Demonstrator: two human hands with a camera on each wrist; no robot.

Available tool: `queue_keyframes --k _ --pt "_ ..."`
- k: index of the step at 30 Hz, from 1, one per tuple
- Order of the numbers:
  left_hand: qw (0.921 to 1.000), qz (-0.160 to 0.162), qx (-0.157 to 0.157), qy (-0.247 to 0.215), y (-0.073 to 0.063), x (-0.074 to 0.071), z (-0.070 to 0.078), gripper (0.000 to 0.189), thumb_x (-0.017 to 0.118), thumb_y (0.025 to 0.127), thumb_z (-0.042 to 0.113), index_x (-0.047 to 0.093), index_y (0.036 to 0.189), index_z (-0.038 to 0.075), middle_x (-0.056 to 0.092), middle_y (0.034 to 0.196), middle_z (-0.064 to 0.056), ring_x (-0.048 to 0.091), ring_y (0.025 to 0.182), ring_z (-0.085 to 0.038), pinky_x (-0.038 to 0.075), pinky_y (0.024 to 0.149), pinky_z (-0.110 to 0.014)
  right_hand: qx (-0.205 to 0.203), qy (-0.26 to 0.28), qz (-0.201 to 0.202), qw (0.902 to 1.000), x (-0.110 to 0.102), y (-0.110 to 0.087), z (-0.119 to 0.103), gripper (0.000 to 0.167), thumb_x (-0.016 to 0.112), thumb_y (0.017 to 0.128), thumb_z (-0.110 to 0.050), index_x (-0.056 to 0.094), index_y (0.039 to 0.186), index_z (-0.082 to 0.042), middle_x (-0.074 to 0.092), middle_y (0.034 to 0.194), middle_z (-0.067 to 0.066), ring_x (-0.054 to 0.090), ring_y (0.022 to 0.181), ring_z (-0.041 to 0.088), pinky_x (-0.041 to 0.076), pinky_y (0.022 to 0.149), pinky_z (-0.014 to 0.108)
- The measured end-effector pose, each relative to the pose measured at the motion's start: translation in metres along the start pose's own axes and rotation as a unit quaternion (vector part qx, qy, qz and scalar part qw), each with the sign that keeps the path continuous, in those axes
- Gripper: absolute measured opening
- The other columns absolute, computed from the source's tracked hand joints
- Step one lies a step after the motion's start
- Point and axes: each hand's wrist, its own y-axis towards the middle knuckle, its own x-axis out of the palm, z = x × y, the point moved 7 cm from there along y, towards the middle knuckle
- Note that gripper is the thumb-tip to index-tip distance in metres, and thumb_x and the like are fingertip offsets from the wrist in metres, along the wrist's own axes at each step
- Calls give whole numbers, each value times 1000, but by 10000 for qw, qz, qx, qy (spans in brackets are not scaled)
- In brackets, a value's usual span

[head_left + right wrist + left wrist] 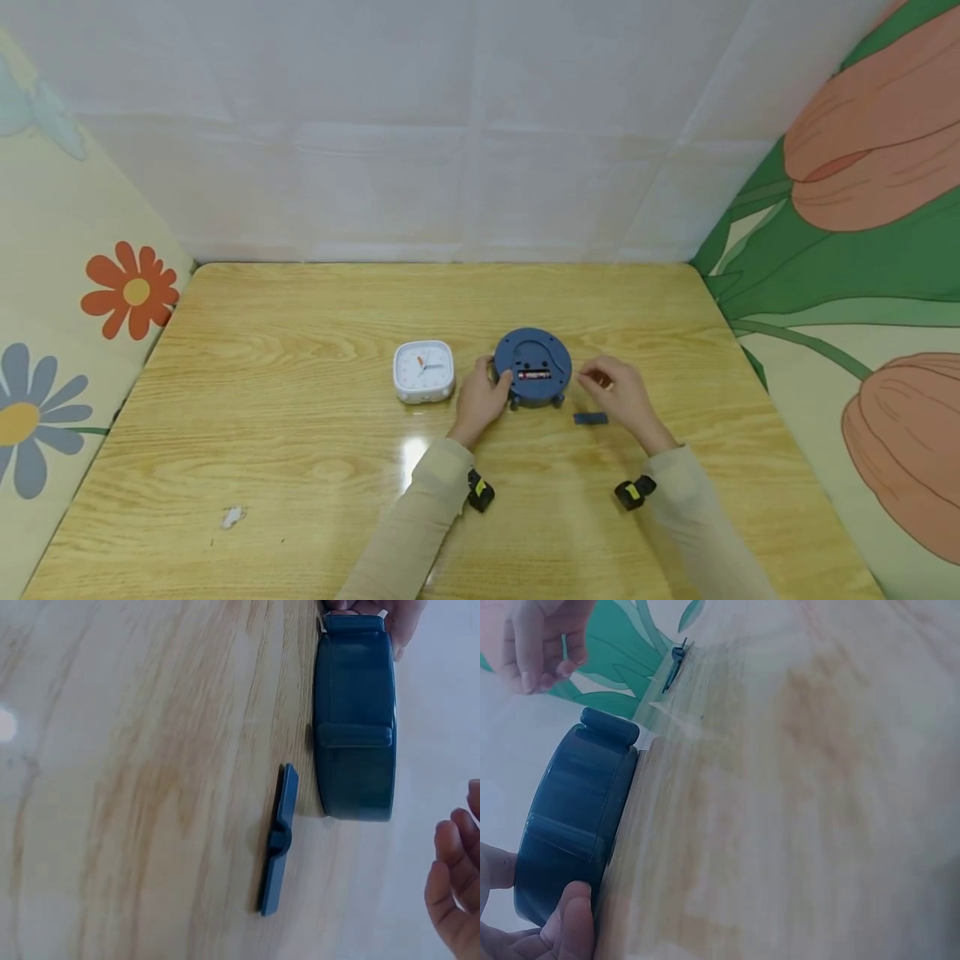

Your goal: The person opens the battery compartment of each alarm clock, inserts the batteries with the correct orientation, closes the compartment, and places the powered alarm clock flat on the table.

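A round blue alarm clock (532, 367) lies face down, its back towards me. One battery (535, 375) sits in its uncovered slot. My left hand (482, 400) grips the clock's left edge, thumb on the back; the left wrist view shows fingers (574, 922) along the clock's side (574, 810). Just right of the clock, my right hand (618, 396) hovers with loosely bent fingers, apart from it. Nothing shows between those fingers (454, 859) in the right wrist view. Below that hand, a narrow blue battery cover (591, 418) rests on the table.
A white square alarm clock (423, 371) stands left of my left hand, face up. A small white scrap (233, 517) lies at the front left of the wooden table (300, 333). A white wall (375, 167) rises behind, with flower-patterned panels on both sides.
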Motion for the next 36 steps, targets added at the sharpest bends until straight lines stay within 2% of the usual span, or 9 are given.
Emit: queue_keyframes --k 11,18,25,31,36 --pt "10000 2 -3 -96 -1 0 0 51 52 91 31 42 131 1 52 61 -1 46 49 -12 37 42 -25 -176 -335 -72 9993 -9 -17 9 8 69 75 6 65 80 1 62 74 5 54 60 12 47 51 26" --pt "9999 12 4 -156 0 1 -2 51 52 91 31 42 131 2 51 61 -2 46 49 -12 36 42 -26 65 -485 -106 9987 -15 -26 19 8 69 75 5 65 80 0 62 74 4 53 61 12 47 52 27" --pt "9999 36 -3 -111 0 1 -4 51 52 91 32 42 131 2 52 61 -2 47 50 -12 37 43 -26 443 -678 -529 9953 -8 -36 26 11 71 75 2 67 85 0 62 78 4 56 66 17 49 56 31" --pt "9999 95 18 -105 0 0 -3 50 53 91 30 43 130 1 52 62 -1 47 51 -12 38 44 -26 472 -726 -1199 9890 2 -43 27 20 74 72 0 67 90 0 63 87 8 58 75 24 50 63 37" --pt "9999 92 4 -103 -1 0 -2 50 53 91 30 43 130 1 52 62 -1 47 51 -12 38 45 -26 497 -855 -1525 9833 7 -49 28 23 76 70 -5 68 92 -3 61 91 7 57 83 26 49 73 43"
